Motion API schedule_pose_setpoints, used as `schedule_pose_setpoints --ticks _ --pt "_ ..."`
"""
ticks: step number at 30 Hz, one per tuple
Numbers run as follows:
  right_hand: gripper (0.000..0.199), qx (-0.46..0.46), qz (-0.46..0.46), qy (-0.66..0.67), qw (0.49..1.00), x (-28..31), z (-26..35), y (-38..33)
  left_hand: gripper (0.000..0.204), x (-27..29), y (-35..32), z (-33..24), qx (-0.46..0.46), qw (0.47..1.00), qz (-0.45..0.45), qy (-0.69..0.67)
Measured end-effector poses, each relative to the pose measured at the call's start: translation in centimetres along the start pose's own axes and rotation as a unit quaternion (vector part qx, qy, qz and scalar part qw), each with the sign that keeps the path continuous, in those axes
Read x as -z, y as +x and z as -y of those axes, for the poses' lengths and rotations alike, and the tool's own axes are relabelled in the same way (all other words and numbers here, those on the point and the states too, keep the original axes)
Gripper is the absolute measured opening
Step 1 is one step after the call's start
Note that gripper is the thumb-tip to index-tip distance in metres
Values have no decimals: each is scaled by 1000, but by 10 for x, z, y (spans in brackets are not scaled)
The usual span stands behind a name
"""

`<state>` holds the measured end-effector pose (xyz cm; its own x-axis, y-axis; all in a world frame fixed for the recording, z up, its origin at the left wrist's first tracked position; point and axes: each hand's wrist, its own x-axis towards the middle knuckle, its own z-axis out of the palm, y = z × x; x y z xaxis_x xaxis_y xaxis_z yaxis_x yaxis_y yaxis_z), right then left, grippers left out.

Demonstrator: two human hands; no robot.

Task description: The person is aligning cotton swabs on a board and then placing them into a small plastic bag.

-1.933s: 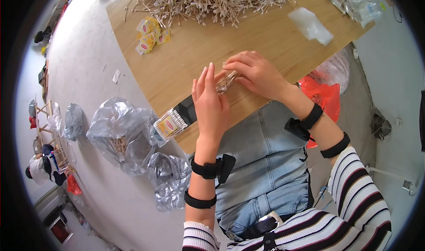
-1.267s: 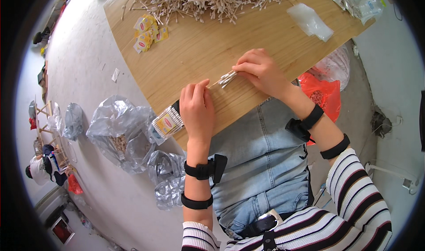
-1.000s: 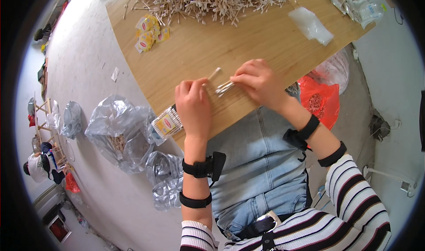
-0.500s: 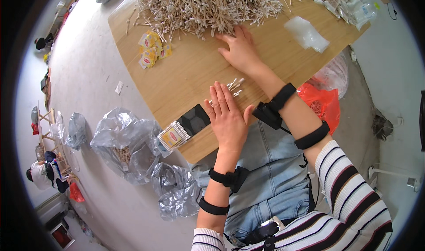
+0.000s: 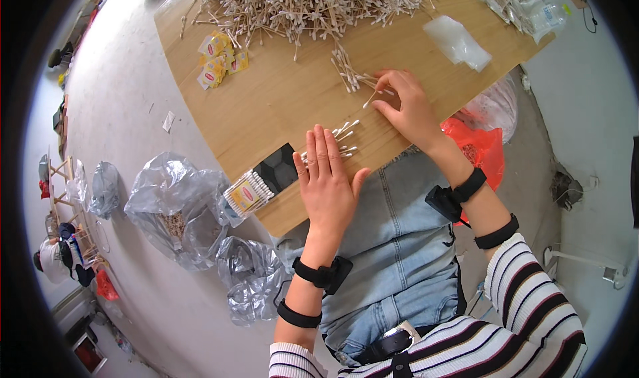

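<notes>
My left hand (image 5: pixel 327 183) lies flat near the table's front edge, fingers stretched out over a few cotton swabs (image 5: pixel 347 138) whose tips stick out on its right side. To its left is a black rectangular piece (image 5: pixel 278 169), and beyond that a packed bundle of cotton swabs (image 5: pixel 247 193) with a yellow and white label card. My right hand (image 5: pixel 407 108) has its fingers curled round the ends of several loose cotton swabs (image 5: pixel 353 76), which trail away from the big swab pile (image 5: pixel 313 8) at the far side. The palm side of both hands is hidden.
Yellow label cards (image 5: pixel 216 61) lie at the table's left. Clear plastic bags (image 5: pixel 458 41) rest at the right, with packed swab packets (image 5: pixel 509 5) behind. Large translucent bags (image 5: pixel 176 208) stand on the floor at left; a red bag (image 5: pixel 476 145) hangs beside the table's right edge.
My right hand has come back from the big pile toward me and to the right, drawing several cotton swabs out. My left hand stays flat over its swabs; the whole view has shifted slightly.
</notes>
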<state>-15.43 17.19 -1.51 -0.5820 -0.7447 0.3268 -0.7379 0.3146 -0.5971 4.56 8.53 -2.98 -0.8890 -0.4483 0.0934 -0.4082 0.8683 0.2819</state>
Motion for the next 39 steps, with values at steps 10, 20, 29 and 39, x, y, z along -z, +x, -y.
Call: schedule_pose_setpoints --ticks 10,20,29,39 --pt "4 31 -15 -39 999 -6 -16 28 87 -2 -1 -2 3 1000 -9 -7" --pt "19 22 -30 -157 987 -28 0 46 87 -3 -2 -1 9 1000 -7 -5" --pt "23 141 180 32 973 -35 26 24 86 -1 0 -4 16 1000 -14 -1" --pt "18 156 88 15 984 -21 5 19 93 -6 19 -8 34 999 -18 -4"
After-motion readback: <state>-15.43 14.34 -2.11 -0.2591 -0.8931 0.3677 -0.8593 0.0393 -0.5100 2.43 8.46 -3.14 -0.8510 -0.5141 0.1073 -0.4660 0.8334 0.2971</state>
